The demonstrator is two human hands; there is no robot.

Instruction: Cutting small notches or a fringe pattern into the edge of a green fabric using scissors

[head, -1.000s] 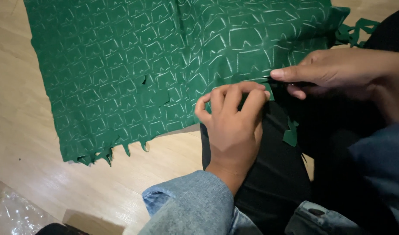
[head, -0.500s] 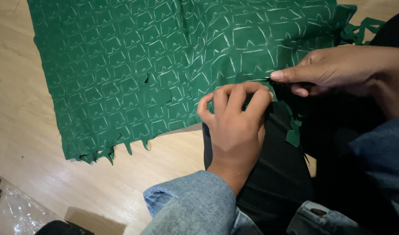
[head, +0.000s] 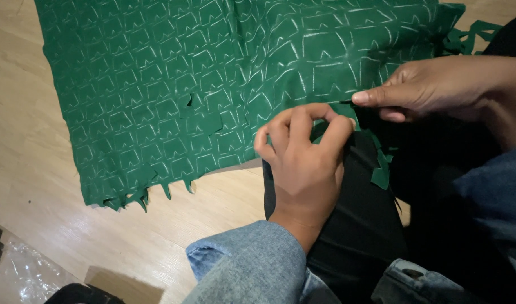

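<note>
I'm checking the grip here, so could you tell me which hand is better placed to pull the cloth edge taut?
Probably the right hand: it pinches the green patterned cloth at its edge, while the left hand curls over it.

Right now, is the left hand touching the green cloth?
Touching. The head view shows the left hand with its fingertips curled onto the near edge of the green cloth, pinching it, with no gap between them.

Pale wooden floor (head: 38, 169) under patterned green cloth (head: 173, 95), clear plastic (head: 21, 276) at corner.
</note>
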